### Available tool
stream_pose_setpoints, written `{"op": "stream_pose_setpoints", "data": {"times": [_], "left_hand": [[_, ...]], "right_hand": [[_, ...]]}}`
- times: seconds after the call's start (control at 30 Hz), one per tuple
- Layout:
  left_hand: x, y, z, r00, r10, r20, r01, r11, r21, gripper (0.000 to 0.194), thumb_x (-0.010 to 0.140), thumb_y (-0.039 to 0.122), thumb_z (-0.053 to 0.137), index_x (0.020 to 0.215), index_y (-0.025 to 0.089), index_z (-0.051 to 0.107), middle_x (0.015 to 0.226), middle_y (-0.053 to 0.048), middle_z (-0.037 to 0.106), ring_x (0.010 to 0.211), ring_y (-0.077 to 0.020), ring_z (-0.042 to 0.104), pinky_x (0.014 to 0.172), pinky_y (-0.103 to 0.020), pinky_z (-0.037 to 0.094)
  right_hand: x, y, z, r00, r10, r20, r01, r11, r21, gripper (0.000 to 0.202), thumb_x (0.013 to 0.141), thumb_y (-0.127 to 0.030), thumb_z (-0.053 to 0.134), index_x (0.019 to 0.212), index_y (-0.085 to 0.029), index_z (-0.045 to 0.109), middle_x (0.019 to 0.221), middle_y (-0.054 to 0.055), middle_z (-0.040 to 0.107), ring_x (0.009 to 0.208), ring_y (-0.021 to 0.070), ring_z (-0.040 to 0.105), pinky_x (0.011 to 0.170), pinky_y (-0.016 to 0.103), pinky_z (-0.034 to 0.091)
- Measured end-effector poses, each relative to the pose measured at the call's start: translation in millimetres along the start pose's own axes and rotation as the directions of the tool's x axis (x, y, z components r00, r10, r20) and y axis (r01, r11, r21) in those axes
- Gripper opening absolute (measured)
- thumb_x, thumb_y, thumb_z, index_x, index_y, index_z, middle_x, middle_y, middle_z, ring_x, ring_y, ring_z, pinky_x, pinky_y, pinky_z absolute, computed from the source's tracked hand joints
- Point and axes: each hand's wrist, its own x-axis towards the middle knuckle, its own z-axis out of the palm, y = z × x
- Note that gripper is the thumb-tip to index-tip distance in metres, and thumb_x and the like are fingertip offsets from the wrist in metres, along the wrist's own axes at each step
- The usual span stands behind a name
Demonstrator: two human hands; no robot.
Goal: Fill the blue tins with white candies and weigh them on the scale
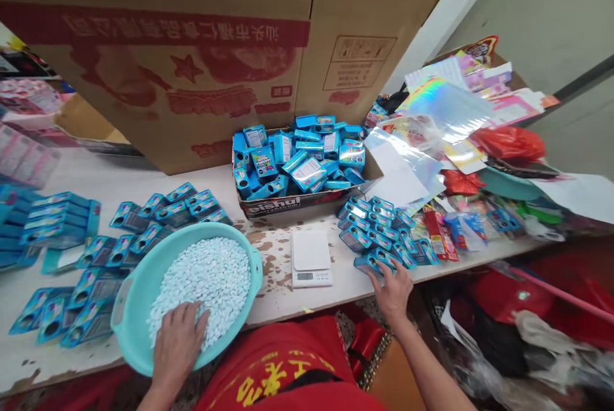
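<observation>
My left hand (178,342) is in a turquoise bowl (125,328), its fingers curled down into a heap of small white candies (211,277). The fingertips are partly hidden among them. My right hand (393,289) reaches to the near edge of a cluster of small blue boxes (377,225) with round holes, standing on the table right of the scale. Its thumb and fingers close around one blue box (367,262) in the front row. A white digital scale (311,256) lies between the two hands with its plate bare.
Behind the scale, a cardboard tray (288,208) is heaped with blue boxes, against a tall carton (192,78). More blue boxes (93,286) stand left of the bowl. Plastic sheets (446,110) and colourful packets (439,232) clutter the right side. The table's front edge runs close to my body.
</observation>
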Motion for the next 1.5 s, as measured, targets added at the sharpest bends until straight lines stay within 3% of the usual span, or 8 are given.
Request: {"op": "stream_pose_setpoints", "data": {"times": [0.17,0.3,0.4,0.53,0.7,0.9,1.17,1.5], "left_hand": [[0,4,-2.0,0.999,-0.005,0.049,0.003,0.999,0.039,0.035,0.087,0.038,0.039,0.101,0.016,0.062,0.102,-0.012,0.059,0.097,-0.0264,0.048,0.082,-0.039,0.042],[-1,5,-5.8,0.998,-0.025,0.064,0.022,0.999,0.049,0.034,0.088,0.037,0.042,0.104,0.016,0.063,0.106,-0.012,0.059,0.098,-0.0275,0.047,0.080,-0.038,0.042],[-1,7,-9.2,0.996,-0.039,0.081,0.034,0.998,0.055,0.032,0.089,0.036,0.043,0.105,0.016,0.063,0.106,-0.011,0.059,0.099,-0.0273,0.047,0.080,-0.037,0.043],[-2,9,-11.3,0.995,-0.059,0.083,0.054,0.997,0.060,0.031,0.088,0.035,0.045,0.107,0.016,0.062,0.107,-0.012,0.058,0.101,-0.0273,0.047,0.080,-0.038,0.043],[-3,8,-10.9,0.992,-0.080,0.098,0.075,0.996,0.050,0.029,0.087,0.034,0.047,0.105,0.017,0.063,0.106,-0.011,0.059,0.100,-0.0270,0.048,0.078,-0.038,0.044],[-3,3,-7.6,0.997,-0.059,0.051,0.059,0.998,0.000,0.029,0.087,0.034,0.048,0.104,0.017,0.064,0.104,-0.011,0.060,0.097,-0.0273,0.049,0.077,-0.039,0.044],[-6,0,-4.6,0.998,-0.019,-0.062,0.013,0.995,-0.100,0.025,0.089,0.033,0.046,0.091,0.017,0.065,0.095,-0.009,0.065,0.091,-0.0251,0.052,0.082,-0.037,0.041],[-9,-4,-1.5,0.990,-0.010,-0.139,-0.027,0.965,-0.260,0.025,0.091,0.030,0.042,0.085,0.017,0.063,0.087,-0.008,0.066,0.086,-0.0213,0.057,0.080,-0.034,0.043]], "right_hand": [[7,-7,-3,0.990,-0.132,0.044,0.130,0.991,0.037,0.031,0.091,-0.040,0.045,0.077,-0.020,0.063,0.113,0.013,0.055,0.108,0.0303,0.045,0.079,0.042,0.038],[17,-18,-17,0.983,-0.167,0.075,0.143,0.957,0.253,0.025,0.091,-0.039,0.047,0.079,-0.020,0.058,0.100,0.012,0.060,0.094,0.0256,0.052,0.076,0.039,0.043],[34,-43,-23,0.980,-0.183,0.081,0.130,0.890,0.436,0.023,0.090,-0.041,0.049,0.086,-0.020,0.056,0.096,0.011,0.060,0.091,0.0232,0.056,0.076,0.037,0.046],[63,-93,-8,0.952,-0.259,0.165,0.111,0.789,0.604,0.028,0.089,-0.047,0.050,0.093,-0.019,0.055,0.091,0.009,0.063,0.088,0.0233,0.060,0.078,0.037,0.048],[82,-133,19,0.881,-0.354,0.315,0.085,0.772,0.630,0.045,0.087,-0.055,0.047,0.110,-0.017,0.053,0.092,0.011,0.064,0.084,0.0260,0.061,0.074,0.040,0.049],[57,-107,11,0.933,-0.312,0.177,0.148,0.783,0.604,0.077,0.077,-0.065,0.055,0.133,-0.015,0.036,0.121,0.018,0.053,0.110,0.0317,0.050,0.090,0.048,0.042],[-3,-71,8,0.956,-0.050,0.290,-0.120,0.833,0.539,0.071,0.077,-0.064,0.055,0.128,-0.016,0.042,0.117,0.017,0.052,0.109,0.0319,0.048,0.086,0.048,0.042],[15,-85,29,0.956,-0.031,0.291,-0.151,0.799,0.582,0.072,0.072,-0.067,0.058,0.121,-0.015,0.047,0.114,0.017,0.055,0.106,0.0308,0.049,0.084,0.044,0.041]]}}
